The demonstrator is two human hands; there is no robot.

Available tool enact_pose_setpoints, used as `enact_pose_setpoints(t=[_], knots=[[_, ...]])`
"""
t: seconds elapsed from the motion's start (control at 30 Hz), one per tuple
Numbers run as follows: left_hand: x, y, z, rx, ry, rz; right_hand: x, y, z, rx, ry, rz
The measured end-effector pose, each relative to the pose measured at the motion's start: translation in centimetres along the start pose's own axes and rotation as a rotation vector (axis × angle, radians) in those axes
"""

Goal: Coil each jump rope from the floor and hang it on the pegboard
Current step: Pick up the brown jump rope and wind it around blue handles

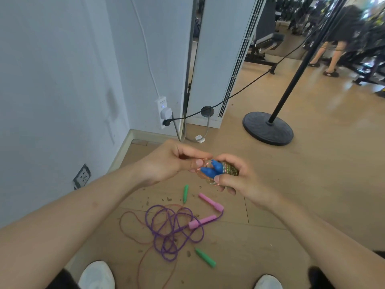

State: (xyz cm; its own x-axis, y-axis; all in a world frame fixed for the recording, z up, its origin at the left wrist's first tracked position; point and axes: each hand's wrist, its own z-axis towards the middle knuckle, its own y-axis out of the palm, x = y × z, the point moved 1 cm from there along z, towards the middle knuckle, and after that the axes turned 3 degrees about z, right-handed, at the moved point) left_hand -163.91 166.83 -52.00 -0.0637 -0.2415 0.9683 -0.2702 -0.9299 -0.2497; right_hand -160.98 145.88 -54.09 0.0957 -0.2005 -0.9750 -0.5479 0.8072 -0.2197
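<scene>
1. Above the wooden floor (pixel 291 184), the right hand (pixel 237 180) has its fingers wrapped round the two glittery, blue-tipped handles (pixel 212 170) of a clear pinkish jump rope (pixel 205 178). The left hand (pixel 168 161) pinches the cord's loops just beside the blue tips, between thumb and curled fingers.
2. The coil is small and tight, and only these two grips hold it. If either one slackens, I judge the springy cord would burst open and drop, undoing the winding.
3. The fingers hide how the loose end is secured. An untucked end could let the bundle unravel once it hangs from a peg.
4. The pegboard is not in view, so hanging means turning away. Just below lie a tangled purple-corded jump rope (pixel 166 230) with pink handles (pixel 202 222) and a thin red-corded rope (pixel 129 232) with green handles (pixel 205 257). The red loops run between the white shoes (pixel 96 276), so a careless step could snag a foot.
5. The purple and red cords cross, and tugging one handle hard would likely tighten the knot.
6. A black round stand base (pixel 267 128) and a taut black cable (pixel 239 94) stand to the right, another trip risk.
</scene>
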Motion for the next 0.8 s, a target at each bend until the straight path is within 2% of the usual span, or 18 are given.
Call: enact_pose_setpoints(t=[0.33,0.5,0.63,0.8], knots=[[0.6,-1.1,-0.3,-0.093,0.055,0.245,-0.4,0.1,-0.2,-0.126,-0.03,-0.113],[0.6,-0.8,-0.5,-0.15,0.044,0.245,-0.3,0.3,-0.2,-0.123,0.001,-0.171],[0.3,-0.8,-0.5,-0.153,0.022,0.128,0.0,0.4,-0.1,-0.154,0.043,-0.087],[0.8,-0.5,-0.7,-0.084,0.017,0.121,0.0,0.4,-0.1,-0.114,0.073,-0.081]])
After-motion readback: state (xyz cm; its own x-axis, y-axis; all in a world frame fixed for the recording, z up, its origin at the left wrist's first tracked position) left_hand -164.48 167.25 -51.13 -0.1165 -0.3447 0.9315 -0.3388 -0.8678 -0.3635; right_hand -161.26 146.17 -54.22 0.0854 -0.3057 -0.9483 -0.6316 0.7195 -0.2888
